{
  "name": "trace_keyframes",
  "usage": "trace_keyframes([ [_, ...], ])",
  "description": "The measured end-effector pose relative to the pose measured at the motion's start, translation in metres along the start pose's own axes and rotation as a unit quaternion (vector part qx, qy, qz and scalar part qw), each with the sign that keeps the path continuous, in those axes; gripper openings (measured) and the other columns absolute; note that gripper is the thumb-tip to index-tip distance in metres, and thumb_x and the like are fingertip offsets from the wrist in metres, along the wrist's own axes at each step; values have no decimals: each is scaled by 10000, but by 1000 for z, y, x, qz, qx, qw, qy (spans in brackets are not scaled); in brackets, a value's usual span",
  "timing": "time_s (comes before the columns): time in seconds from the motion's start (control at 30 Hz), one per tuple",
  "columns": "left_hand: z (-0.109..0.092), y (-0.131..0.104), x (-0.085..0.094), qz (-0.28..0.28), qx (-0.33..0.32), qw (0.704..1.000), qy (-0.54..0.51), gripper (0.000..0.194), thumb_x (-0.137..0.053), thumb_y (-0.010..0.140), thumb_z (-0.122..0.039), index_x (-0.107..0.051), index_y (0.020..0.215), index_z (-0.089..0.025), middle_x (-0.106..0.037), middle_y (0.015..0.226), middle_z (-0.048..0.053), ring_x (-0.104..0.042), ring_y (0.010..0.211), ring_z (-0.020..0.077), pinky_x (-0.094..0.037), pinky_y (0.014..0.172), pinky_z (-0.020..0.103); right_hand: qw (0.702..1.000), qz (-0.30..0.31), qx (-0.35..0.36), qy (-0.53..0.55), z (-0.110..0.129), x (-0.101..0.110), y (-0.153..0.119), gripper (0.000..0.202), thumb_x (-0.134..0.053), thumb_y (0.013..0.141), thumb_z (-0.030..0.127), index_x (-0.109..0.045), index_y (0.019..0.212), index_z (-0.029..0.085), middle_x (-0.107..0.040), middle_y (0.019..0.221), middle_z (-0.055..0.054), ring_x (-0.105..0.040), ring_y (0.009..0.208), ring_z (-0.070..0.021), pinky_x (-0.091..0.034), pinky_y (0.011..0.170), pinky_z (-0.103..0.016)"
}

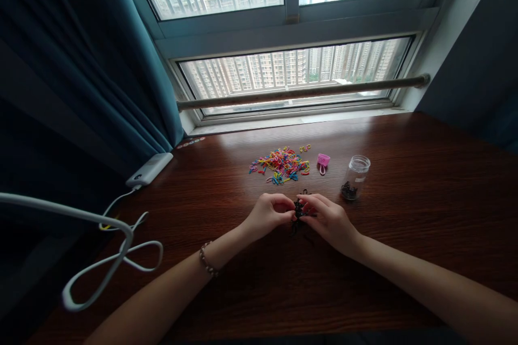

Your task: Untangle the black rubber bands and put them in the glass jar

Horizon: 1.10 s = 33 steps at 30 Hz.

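Both my hands meet over a small clump of black hair ties (298, 209) at the middle of the wooden desk. My left hand (272, 213) pinches the clump from the left, thumb and forefinger together. From the other side, my right hand (328, 221) has its thumb and fingers closed on the same clump. Dark bits show below and above the fingertips. Beyond lies a heap of coloured hair ties (283, 163). A clear jar (356, 177) without a lid stands upright to the right, with several black hair ties (349, 191) at its bottom.
A small pink piece with a loop (323, 161) lies between the heap and the jar. At left, a white power strip (149, 169) rests by the blue curtain (133, 64), and a white cable (117, 232) hangs in loops. A window with a rail (303, 94) borders the desk (424, 199).
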<state>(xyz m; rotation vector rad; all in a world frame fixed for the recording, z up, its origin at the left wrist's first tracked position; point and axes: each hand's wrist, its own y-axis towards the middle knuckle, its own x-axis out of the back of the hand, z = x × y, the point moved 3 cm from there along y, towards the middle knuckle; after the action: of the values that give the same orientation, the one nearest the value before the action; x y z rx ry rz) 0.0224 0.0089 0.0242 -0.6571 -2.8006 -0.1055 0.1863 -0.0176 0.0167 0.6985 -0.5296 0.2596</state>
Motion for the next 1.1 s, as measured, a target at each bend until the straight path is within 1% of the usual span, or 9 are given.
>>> trace_keyframes([
  [0.13,-1,0,-8,8,39,997,-64,153,-667,630,-223,-656,731,-108,-655,665,29,-603,610,135,-477,591,224,1000,-1,19,10,4,1,-1,180,-471,849,173,-565,1000,201,-577,883,-57,-570,792,-149,-484,690,-248],
  [0.23,0,-1,-12,7,74,992,-107,178,-689,611,-237,-668,733,-109,-661,649,32,-601,600,136,-466,589,225,999,-15,31,8,7,3,-1,141,-454,859,184,-586,906,194,-580,841,-54,-570,750,-140,-479,658,-237],
  [0.3,2,-1,-13,-6,87,988,-128,197,-700,607,-250,-678,743,-109,-672,674,39,-602,615,136,-460,605,225,999,-22,32,4,7,4,-1,141,-451,860,182,-592,869,192,-580,829,-53,-568,736,-136,-474,650,-232],
  [0.47,9,-3,-15,-49,111,978,-167,254,-734,576,-270,-697,771,-112,-688,719,56,-594,631,138,-450,623,234,998,-47,34,6,7,7,-2,126,-475,851,192,-601,848,191,-591,822,-52,-570,721,-133,-471,633,-226],
  [0.67,10,-5,-19,-39,125,973,-192,270,-737,579,-266,-702,793,-105,-695,765,79,-604,674,155,-456,651,246,998,-55,28,21,6,9,-1,128,-516,836,216,-640,806,199,-606,788,-41,-578,697,-128,-483,624,-223],
  [0.8,11,-4,-17,-45,121,971,-200,273,-741,578,-261,-702,802,-109,-697,778,80,-610,697,158,-461,679,251,995,-94,-7,24,3,13,-1,107,-557,812,228,-660,798,206,-601,782,-40,-573,690,-136,-478,606,-236],
  [0.97,16,-2,-14,-70,133,964,-218,286,-754,561,-262,-699,792,-103,-695,758,84,-613,674,155,-470,678,260,988,-145,-33,38,0,17,-1,65,-604,776,237,-655,787,199,-607,768,-41,-575,694,-151,-474,611,-252],
  [1.03,18,-3,-14,-77,137,961,-229,286,-761,549,-259,-698,782,-107,-693,744,76,-612,663,149,-470,676,259,988,-141,-35,53,0,16,-1,65,-609,772,245,-648,787,196,-618,756,-39,-579,687,-153,-476,610,-253],
  [1.1,18,-3,-15,-76,137,958,-238,287,-766,543,-256,-697,779,-108,-691,730,70,-606,651,140,-467,666,252,990,-115,-33,68,2,13,0,67,-603,778,243,-644,789,190,-625,747,-38,-581,679,-151,-477,611,-252],
])
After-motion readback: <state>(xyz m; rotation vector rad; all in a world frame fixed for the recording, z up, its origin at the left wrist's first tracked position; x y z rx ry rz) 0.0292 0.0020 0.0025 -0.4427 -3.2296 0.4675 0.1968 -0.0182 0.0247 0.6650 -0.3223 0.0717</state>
